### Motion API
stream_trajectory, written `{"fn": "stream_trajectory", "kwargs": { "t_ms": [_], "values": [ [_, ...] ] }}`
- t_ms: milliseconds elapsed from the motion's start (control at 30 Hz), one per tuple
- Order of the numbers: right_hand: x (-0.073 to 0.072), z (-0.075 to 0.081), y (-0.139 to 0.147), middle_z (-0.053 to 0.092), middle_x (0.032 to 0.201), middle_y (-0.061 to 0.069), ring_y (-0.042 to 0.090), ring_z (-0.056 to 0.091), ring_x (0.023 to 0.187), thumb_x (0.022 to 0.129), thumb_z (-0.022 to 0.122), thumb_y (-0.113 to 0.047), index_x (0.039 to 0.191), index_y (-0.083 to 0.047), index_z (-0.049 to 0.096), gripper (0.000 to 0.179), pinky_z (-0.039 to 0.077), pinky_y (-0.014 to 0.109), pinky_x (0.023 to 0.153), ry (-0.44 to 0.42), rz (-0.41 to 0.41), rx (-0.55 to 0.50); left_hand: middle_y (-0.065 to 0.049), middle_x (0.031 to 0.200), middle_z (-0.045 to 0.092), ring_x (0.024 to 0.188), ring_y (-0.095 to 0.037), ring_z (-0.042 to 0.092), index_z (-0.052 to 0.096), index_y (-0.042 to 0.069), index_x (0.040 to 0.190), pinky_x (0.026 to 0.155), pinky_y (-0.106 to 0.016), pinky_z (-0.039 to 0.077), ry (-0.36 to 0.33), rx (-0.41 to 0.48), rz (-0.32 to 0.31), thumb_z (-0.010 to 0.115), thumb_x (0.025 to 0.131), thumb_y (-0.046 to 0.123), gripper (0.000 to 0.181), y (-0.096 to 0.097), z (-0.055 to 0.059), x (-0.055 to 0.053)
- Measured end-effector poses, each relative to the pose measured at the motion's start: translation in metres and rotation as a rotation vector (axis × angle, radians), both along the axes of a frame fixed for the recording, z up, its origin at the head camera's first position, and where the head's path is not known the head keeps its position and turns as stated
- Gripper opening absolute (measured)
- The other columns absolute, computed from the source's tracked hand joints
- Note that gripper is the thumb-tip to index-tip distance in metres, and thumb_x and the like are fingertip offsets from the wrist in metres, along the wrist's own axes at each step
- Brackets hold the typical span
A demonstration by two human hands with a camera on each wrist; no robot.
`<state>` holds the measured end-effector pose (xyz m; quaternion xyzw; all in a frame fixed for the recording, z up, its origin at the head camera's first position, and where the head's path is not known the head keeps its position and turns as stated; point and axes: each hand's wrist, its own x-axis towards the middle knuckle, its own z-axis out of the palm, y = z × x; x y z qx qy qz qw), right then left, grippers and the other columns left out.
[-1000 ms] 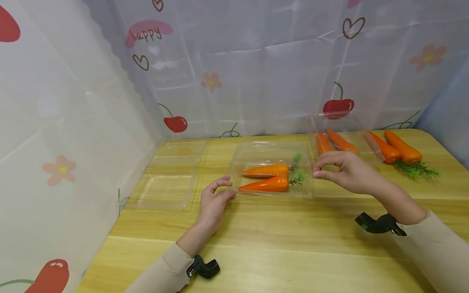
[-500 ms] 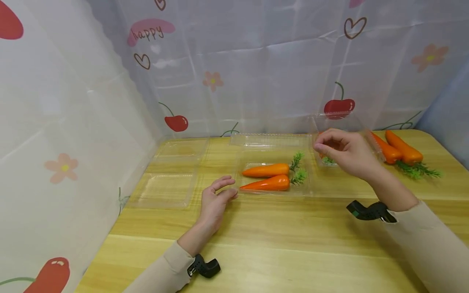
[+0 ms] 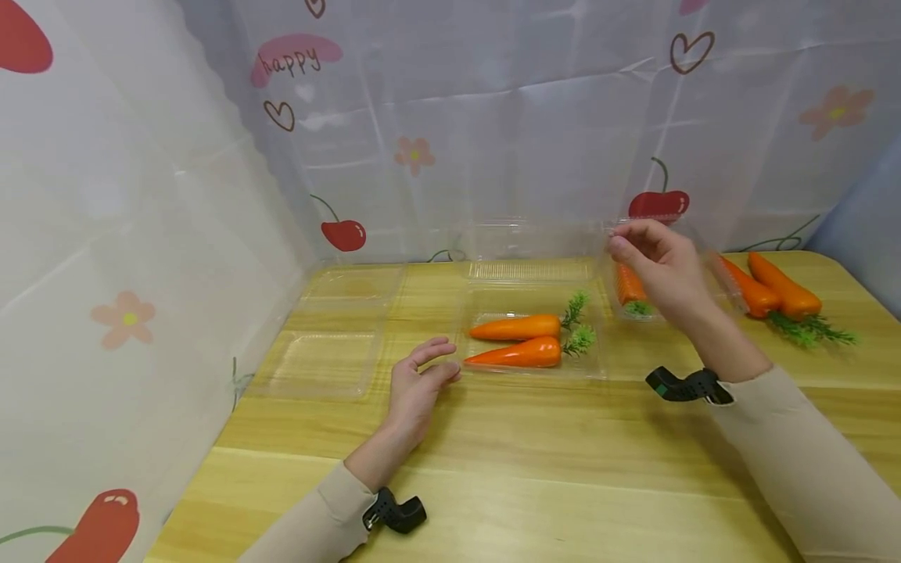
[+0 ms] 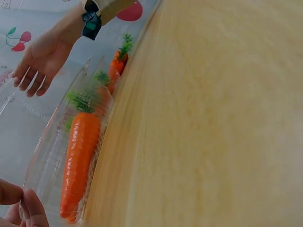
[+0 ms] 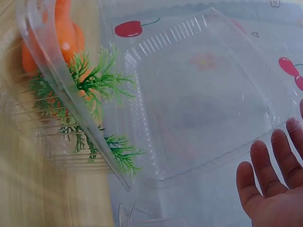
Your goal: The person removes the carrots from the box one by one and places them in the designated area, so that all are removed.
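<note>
A clear plastic food container (image 3: 598,369) lies on the table with two carrots inside, an upper carrot (image 3: 517,327) and a lower carrot (image 3: 521,353). Its lid (image 5: 203,104) stands raised at the back. My left hand (image 3: 415,383) pinches the container's left front rim between thumb and finger, as the left wrist view shows. At the lid's right corner, my right hand (image 3: 665,262) pinches the edge with thumb and forefinger. Green leaves (image 5: 99,80) of the carrots poke up at the box's right end.
Behind my right hand is another clear container with carrots (image 3: 629,285), partly hidden. Two loose carrots (image 3: 784,288) lie right of it on the wooden table (image 3: 507,469). An opened clear container (image 3: 320,363) is at left. A printed curtain (image 3: 493,133) hangs along the back.
The right hand has lifted the middle container's lid up and back, from low over the carrots to upright. The left hand has stayed at the rim.
</note>
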<state>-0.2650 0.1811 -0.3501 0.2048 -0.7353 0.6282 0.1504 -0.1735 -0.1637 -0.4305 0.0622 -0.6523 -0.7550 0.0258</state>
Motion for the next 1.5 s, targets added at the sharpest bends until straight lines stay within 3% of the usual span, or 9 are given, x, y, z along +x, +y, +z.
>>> {"fn": "stream_trajectory", "kwargs": {
  "t_ms": [167,433,567,733,833,967,1133,1500],
  "values": [
    [-0.012,-0.003,-0.002,0.07,0.107,0.0,0.011,0.064,0.1,0.104,0.06,-0.014,0.122,0.001,0.066,0.024,0.055,0.014,0.091,-0.02,0.103,-0.194,-0.012,0.146,0.056,0.082,-0.013,0.07,0.067,-0.013,0.124,0.078,-0.026,0.063,0.001,-0.001,0.012,0.07,0.087,-0.008,0.038,0.001,0.001,0.0],
    [-0.026,-0.006,-0.007,0.068,0.112,-0.002,0.011,0.063,0.106,0.106,0.056,-0.018,0.128,-0.006,0.065,0.027,0.055,0.016,0.092,-0.045,0.159,-0.261,-0.013,0.145,0.056,0.079,-0.013,0.069,0.067,-0.014,0.123,0.076,-0.024,0.062,-0.011,0.018,0.032,0.07,0.087,-0.009,0.036,0.004,0.002,0.001],
    [-0.032,-0.009,-0.008,0.065,0.119,-0.007,0.009,0.062,0.112,0.106,0.057,-0.024,0.135,-0.011,0.062,0.032,0.053,0.014,0.093,-0.092,0.138,-0.226,-0.015,0.146,0.055,0.08,-0.014,0.069,0.066,-0.016,0.122,0.076,-0.025,0.063,-0.008,0.028,0.03,0.07,0.087,-0.01,0.036,0.005,0.002,0.001],
    [-0.037,-0.014,-0.008,0.06,0.124,-0.011,0.01,0.059,0.12,0.106,0.056,-0.033,0.15,-0.005,0.049,0.053,0.052,0.015,0.092,-0.185,0.09,-0.164,-0.016,0.144,0.055,0.087,-0.015,0.07,0.066,-0.017,0.121,0.081,-0.026,0.063,-0.001,0.02,0.028,0.069,0.087,-0.009,0.034,0.005,0.001,0.0],
    [-0.039,-0.016,-0.009,0.055,0.138,0.0,0.016,0.055,0.128,0.107,0.052,-0.038,0.157,-0.006,0.039,0.061,0.052,0.015,0.095,-0.243,0.052,-0.055,-0.016,0.143,0.055,0.088,-0.016,0.07,0.066,-0.017,0.12,0.081,-0.027,0.063,0.003,0.017,0.031,0.069,0.088,-0.009,0.034,0.004,0.001,-0.001],
    [-0.042,-0.016,-0.012,0.036,0.16,0.019,0.03,0.045,0.142,0.109,0.046,-0.04,0.164,-0.009,0.026,0.066,0.048,0.03,0.114,-0.307,0.041,0.062,-0.014,0.143,0.056,0.086,-0.015,0.069,0.067,-0.016,0.121,0.08,-0.026,0.063,-0.002,0.02,0.037,0.069,0.088,-0.009,0.034,0.004,0.001,0.0],
    [-0.04,-0.013,-0.017,0.019,0.17,0.021,0.039,0.028,0.154,0.11,0.043,-0.039,0.166,-0.008,0.013,0.071,0.03,0.054,0.125,-0.371,0.074,0.084,-0.017,0.143,0.055,0.084,-0.015,0.068,0.067,-0.017,0.119,0.077,-0.024,0.062,-0.003,0.019,0.048,0.069,0.087,-0.01,0.033,0.004,0.001,-0.001],
    [-0.037,-0.018,-0.035,0.018,0.17,0.021,0.043,0.025,0.155,0.11,0.044,-0.042,0.166,-0.009,0.003,0.077,0.026,0.06,0.125,-0.473,0.038,0.227,-0.022,0.142,0.053,0.087,-0.016,0.068,0.068,-0.017,0.118,0.079,-0.025,0.062,-0.003,0.002,0.077,0.066,0.087,-0.011,0.032,0.003,0.003,0.0]
  ]
}}
